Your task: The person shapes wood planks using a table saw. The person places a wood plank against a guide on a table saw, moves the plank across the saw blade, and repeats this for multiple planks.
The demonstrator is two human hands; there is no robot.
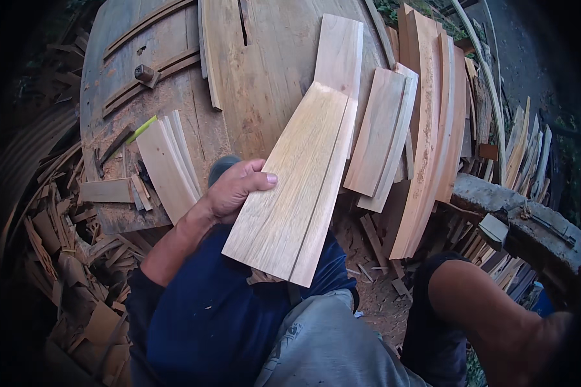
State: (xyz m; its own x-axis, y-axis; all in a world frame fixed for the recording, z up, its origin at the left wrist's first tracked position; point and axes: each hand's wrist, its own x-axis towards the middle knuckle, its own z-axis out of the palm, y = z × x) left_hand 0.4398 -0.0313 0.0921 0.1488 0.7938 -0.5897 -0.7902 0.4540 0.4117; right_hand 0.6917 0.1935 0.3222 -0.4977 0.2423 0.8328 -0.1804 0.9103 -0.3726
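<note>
Head view: left grip (237,187) pinches a board (290,187) near a sawdusty bench (258,109) amid wood scraps (71,274); right grip (554,329) unclear.

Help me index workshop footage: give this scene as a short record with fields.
Left hand: holds the pale wooden board, thumb on top
Right hand: at the dim right edge; grip unclear
Board detail: dark line running lengthwise
Left of board: light boards, wooden worktable
Right of board: long reddish boards
Lower left: wood scraps
</note>
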